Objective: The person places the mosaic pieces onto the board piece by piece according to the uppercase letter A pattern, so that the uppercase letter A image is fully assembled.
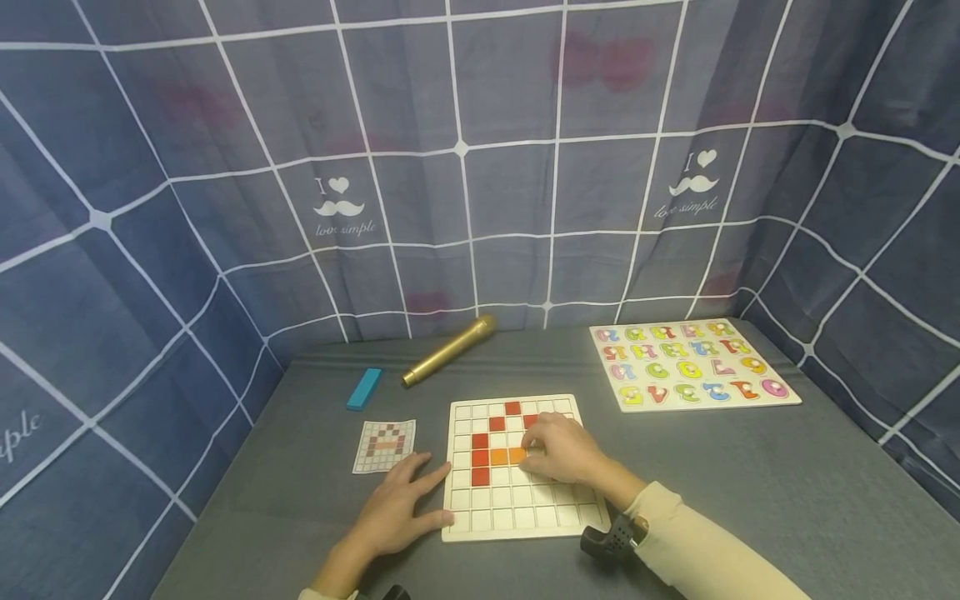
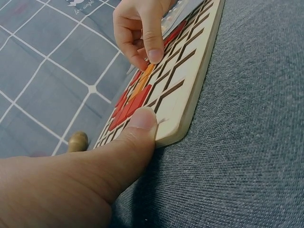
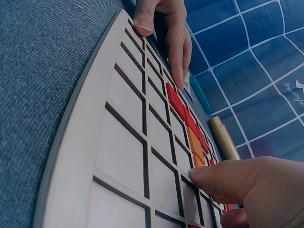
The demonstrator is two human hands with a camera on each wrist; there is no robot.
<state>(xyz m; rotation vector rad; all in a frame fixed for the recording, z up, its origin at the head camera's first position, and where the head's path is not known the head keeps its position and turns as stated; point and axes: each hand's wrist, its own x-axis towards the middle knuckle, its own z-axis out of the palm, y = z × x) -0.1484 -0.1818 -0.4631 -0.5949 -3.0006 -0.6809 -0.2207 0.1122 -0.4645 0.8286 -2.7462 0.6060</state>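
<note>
A white grid board (image 1: 491, 521) lies flat on the table, with red tiles (image 1: 480, 458) and orange tiles (image 1: 499, 457) in some of its squares. My right hand (image 1: 566, 450) is over the middle of the board, thumb and index finger pinching around an orange tile (image 2: 150, 68) in the row; the hand hides part of the squares to the right. Spread along the board's left edge is my left hand (image 1: 401, 508), its thumb (image 2: 142, 118) resting on the near left corner. Close to the left fingertips lies a small pattern card (image 1: 375, 458) printed with coloured squares.
Behind the board lie a gold microphone-shaped object (image 1: 450, 352) and a blue bar (image 1: 364, 389). A colourful number puzzle board (image 1: 693, 367) sits at the back right. A blue checked curtain (image 1: 510, 192) surrounds the dark grey tabletop (image 1: 247, 508) on three sides.
</note>
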